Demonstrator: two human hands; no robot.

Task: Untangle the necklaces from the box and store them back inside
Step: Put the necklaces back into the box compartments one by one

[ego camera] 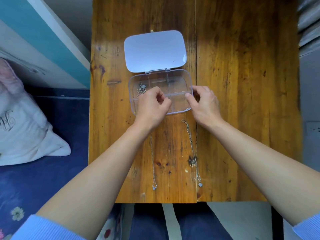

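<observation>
A clear plastic box (180, 78) with several compartments lies on the wooden table, its pale lilac lid (155, 51) folded back flat. A small silver tangle of chain (141, 88) sits in the box's left compartment. My left hand (152, 106) is over the box's front left part, fingers curled; whether it pinches a chain is hidden. My right hand (204, 101) grips the box's right edge with thumb and fingers. Two necklaces lie stretched on the table toward me: a thin one with a blue pendant (153, 167) and a chunkier one with a heart pendant (193, 149).
The wooden table (242, 101) has a seam running down its middle, and its near edge is just above my lap. A bed with a dark blue cover and a pink-white pillow (22, 122) lies to the left.
</observation>
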